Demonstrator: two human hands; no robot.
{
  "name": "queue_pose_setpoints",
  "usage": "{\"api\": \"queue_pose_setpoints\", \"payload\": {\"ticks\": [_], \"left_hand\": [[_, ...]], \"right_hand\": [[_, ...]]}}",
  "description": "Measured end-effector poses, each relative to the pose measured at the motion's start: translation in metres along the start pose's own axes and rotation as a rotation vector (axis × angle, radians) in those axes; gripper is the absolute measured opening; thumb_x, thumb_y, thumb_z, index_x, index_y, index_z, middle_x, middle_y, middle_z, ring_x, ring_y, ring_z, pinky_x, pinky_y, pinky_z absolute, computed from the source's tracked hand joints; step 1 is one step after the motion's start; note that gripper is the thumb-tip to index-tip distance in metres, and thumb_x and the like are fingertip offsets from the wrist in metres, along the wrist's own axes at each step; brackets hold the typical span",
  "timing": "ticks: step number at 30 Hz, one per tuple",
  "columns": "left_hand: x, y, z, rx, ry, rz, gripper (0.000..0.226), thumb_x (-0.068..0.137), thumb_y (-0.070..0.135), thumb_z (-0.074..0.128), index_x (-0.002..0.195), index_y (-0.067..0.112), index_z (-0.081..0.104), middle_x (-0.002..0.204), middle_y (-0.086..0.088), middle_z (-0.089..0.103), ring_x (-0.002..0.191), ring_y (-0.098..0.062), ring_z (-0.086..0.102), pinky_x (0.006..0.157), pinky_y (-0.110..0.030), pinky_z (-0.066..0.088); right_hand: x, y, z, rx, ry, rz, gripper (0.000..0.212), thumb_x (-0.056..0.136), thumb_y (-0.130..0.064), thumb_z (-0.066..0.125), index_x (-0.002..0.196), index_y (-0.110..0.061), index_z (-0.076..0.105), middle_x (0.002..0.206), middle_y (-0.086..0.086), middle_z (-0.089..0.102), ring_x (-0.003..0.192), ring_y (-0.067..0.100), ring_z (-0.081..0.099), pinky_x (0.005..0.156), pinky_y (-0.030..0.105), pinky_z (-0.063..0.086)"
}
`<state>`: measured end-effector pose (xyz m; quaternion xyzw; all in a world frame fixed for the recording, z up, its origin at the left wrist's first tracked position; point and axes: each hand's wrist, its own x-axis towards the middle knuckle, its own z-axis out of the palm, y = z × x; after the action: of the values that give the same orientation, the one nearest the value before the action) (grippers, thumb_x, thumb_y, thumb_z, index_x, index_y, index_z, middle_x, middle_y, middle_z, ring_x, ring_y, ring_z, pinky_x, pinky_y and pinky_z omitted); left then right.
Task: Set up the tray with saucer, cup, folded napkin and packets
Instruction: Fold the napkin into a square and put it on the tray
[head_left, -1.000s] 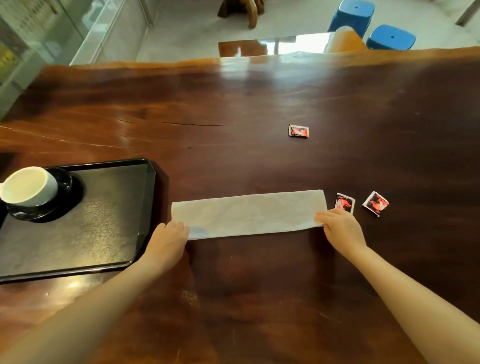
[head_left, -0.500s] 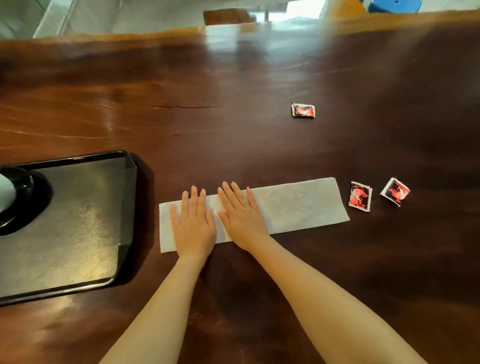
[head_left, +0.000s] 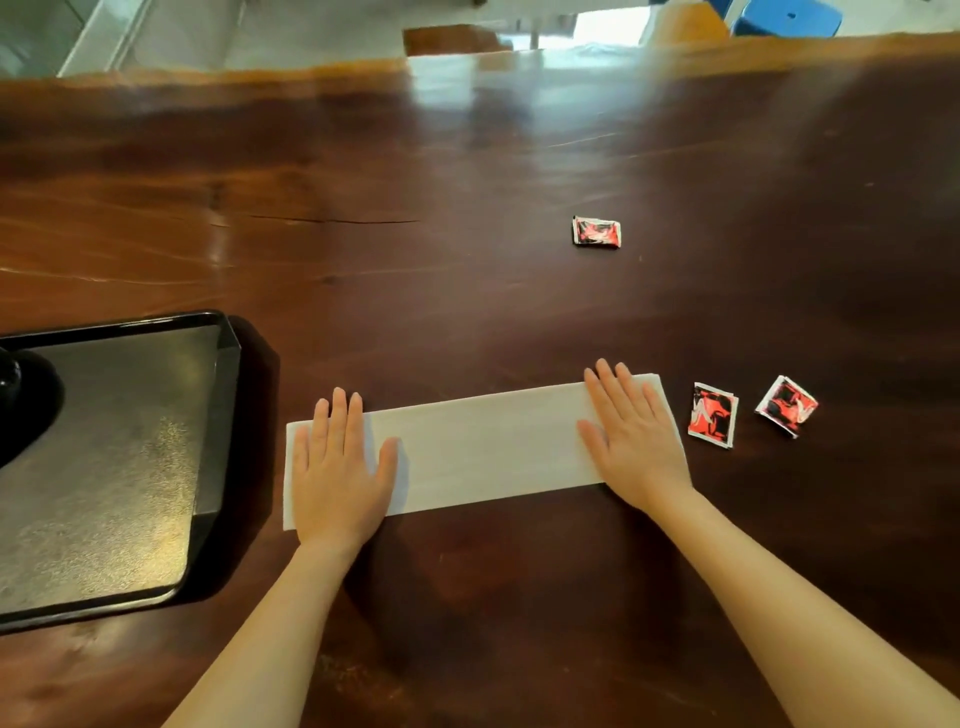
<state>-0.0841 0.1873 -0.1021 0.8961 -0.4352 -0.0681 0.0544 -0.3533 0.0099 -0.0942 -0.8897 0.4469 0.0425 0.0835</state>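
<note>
A white napkin (head_left: 483, 447), folded into a long strip, lies flat on the dark wooden table (head_left: 467, 208). My left hand (head_left: 337, 467) presses palm down on its left end, fingers spread. My right hand (head_left: 634, 441) presses flat on its right end. A black tray (head_left: 119, 467) sits to the left, with the edge of a black saucer (head_left: 26, 395) at the frame's left border; the cup is out of view. Two red and black packets (head_left: 712, 414) (head_left: 787, 405) lie just right of the napkin, and a third packet (head_left: 596, 232) lies farther back.
The table's far edge (head_left: 519, 62) runs across the top, with a pale floor and a blue stool (head_left: 789, 15) beyond it. A thin crack (head_left: 332, 221) marks the wood behind the napkin.
My right hand has slid from the napkin's left part to its right end, and my left hand has stayed near the left end. The view has shifted right, cutting off the cup.
</note>
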Motion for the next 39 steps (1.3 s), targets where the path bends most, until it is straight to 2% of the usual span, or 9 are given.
{"api": "queue_pose_setpoints", "payload": {"ticks": [4,8,11,15,20,27,35,37,39], "left_hand": [[-0.001,0.001,-0.001,-0.022,-0.012,0.009,0.074,0.087,0.060,0.012,0.148,0.018,0.014,0.158,-0.002,0.008,0.145,-0.018,0.000,0.117,-0.039,0.001],[0.000,0.027,-0.009,-0.049,0.021,-0.069,0.066,0.093,0.050,0.009,0.146,0.012,0.021,0.156,-0.009,0.018,0.145,-0.024,0.008,0.117,-0.049,0.007],[-0.002,0.112,-0.002,-0.103,0.056,0.190,0.054,0.098,0.036,0.019,0.146,0.013,0.023,0.155,-0.009,0.021,0.144,-0.026,0.013,0.115,-0.046,0.004],[-0.009,0.178,0.021,-0.060,-0.039,0.337,0.054,0.098,0.038,0.012,0.148,0.019,0.001,0.159,-0.002,0.001,0.145,-0.018,-0.007,0.114,-0.039,-0.013],[0.006,0.114,0.022,-0.017,-0.008,0.268,0.065,0.092,0.055,0.006,0.148,0.022,0.005,0.156,0.004,0.000,0.144,-0.013,-0.005,0.116,-0.038,-0.006],[0.006,0.007,-0.005,0.015,-0.010,0.032,0.075,0.089,0.064,0.007,0.148,0.018,0.012,0.158,0.000,0.006,0.144,-0.014,-0.003,0.116,-0.035,-0.002],[0.005,-0.005,-0.007,0.032,-0.014,0.031,0.081,0.084,0.068,0.003,0.148,0.019,0.009,0.158,0.000,0.003,0.144,-0.016,-0.002,0.118,-0.035,0.002],[0.006,-0.006,-0.006,0.031,-0.009,0.028,0.081,0.084,0.069,0.003,0.148,0.020,0.008,0.158,0.000,0.002,0.144,-0.016,-0.003,0.118,-0.036,0.002],[0.007,-0.006,-0.004,0.032,0.000,0.029,0.080,0.085,0.068,0.004,0.148,0.020,0.008,0.158,0.000,0.003,0.144,-0.016,-0.003,0.117,-0.035,0.001]], "right_hand": [[-0.003,0.001,-0.002,0.013,-0.005,0.006,0.061,0.093,-0.050,0.009,0.145,-0.024,-0.007,0.154,-0.006,-0.010,0.142,0.011,-0.015,0.117,0.034,-0.005],[-0.002,0.001,-0.001,0.020,0.008,0.013,0.062,0.091,-0.053,0.004,0.144,-0.024,-0.011,0.153,-0.007,-0.013,0.142,0.010,-0.016,0.117,0.033,-0.006],[0.000,0.004,0.000,0.021,0.020,0.005,0.063,0.091,-0.052,0.006,0.146,-0.023,-0.006,0.153,-0.007,-0.011,0.142,0.010,-0.014,0.117,0.033,-0.006],[-0.001,0.003,0.003,0.015,0.034,-0.006,0.060,0.092,-0.051,0.007,0.144,-0.023,-0.008,0.152,-0.008,-0.012,0.142,0.010,-0.015,0.116,0.031,-0.008],[0.002,0.007,0.002,0.049,0.044,0.008,0.058,0.093,-0.052,0.005,0.143,-0.028,-0.011,0.152,-0.011,-0.012,0.141,0.008,-0.016,0.115,0.030,-0.009],[-0.001,0.008,0.003,-0.004,0.029,0.005,0.060,0.092,-0.053,0.003,0.144,-0.027,-0.010,0.154,-0.008,-0.011,0.141,0.009,-0.017,0.115,0.032,-0.009],[0.001,0.004,-0.003,0.029,-0.018,0.001,0.061,0.094,-0.050,0.015,0.147,-0.025,-0.002,0.157,-0.006,-0.006,0.142,0.010,-0.014,0.115,0.031,-0.009],[0.003,0.008,-0.011,0.102,-0.050,-0.005,0.060,0.095,-0.048,0.024,0.148,-0.027,0.004,0.157,-0.007,0.001,0.144,0.011,-0.006,0.116,0.032,-0.003],[0.008,0.018,-0.023,0.050,-0.048,-0.048,0.058,0.094,-0.046,0.033,0.146,-0.027,0.017,0.156,-0.004,0.017,0.143,0.017,0.014,0.115,0.037,0.014]]}}
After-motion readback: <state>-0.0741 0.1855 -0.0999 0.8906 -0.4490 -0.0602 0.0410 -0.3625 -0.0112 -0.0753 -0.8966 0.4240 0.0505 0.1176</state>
